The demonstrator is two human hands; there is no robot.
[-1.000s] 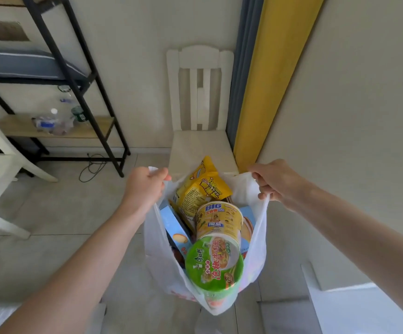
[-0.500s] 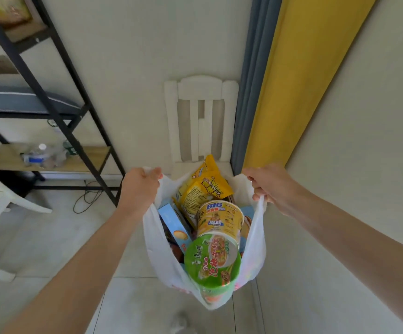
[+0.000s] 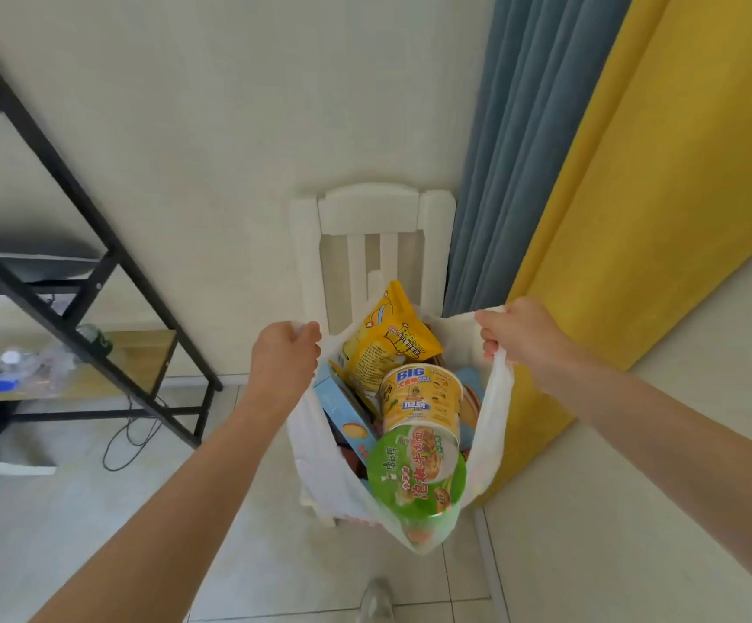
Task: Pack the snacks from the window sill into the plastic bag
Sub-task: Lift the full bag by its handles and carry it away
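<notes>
White plastic bag (image 3: 320, 465), green-lidded cup (image 3: 417, 474), yellow curtain (image 3: 662, 195) (blue beside).

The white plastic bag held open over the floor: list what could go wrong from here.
1. The green-lidded noodle cup lies tilted at the near rim of the thin white plastic bag; it may tip out.
2. The left hand and right hand each grip only one handle, so one slipping grip could dump the load.
3. The yellow snack packet pokes above the rim and may slide out.
</notes>
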